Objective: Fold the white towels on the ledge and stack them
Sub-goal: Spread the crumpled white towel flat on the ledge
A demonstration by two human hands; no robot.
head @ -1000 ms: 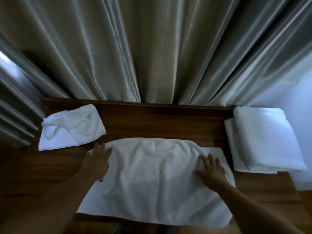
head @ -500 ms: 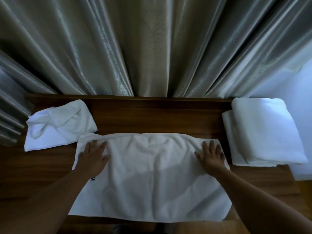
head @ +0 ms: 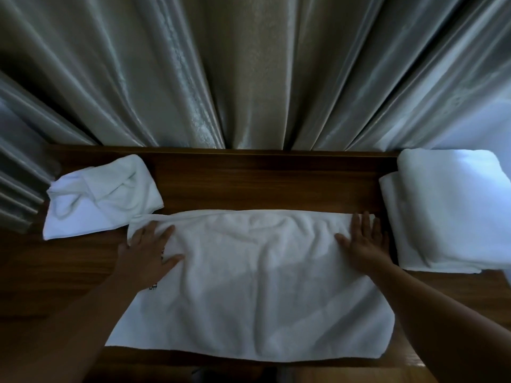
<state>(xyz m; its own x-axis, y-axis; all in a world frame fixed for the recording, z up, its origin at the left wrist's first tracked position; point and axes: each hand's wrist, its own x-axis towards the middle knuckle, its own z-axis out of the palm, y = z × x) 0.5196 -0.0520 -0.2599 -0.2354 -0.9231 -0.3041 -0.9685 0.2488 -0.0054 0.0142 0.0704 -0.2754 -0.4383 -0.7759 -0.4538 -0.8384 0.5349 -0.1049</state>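
Both our hands slid out to the far corners, left hand point(head: 149, 251) at 10 o'clock and right hand point(head: 363, 244) at 2 o'clock, spread flat on the soft, floppy towel point(head: 249, 286) on the ledge point(head: 262, 183), so we should grab corners.

A single head-worn wide-angle view looks steeply down, close over the wooden ledge point(head: 265, 183), facing the curtain point(head: 249, 73) filling the frame's upper half.
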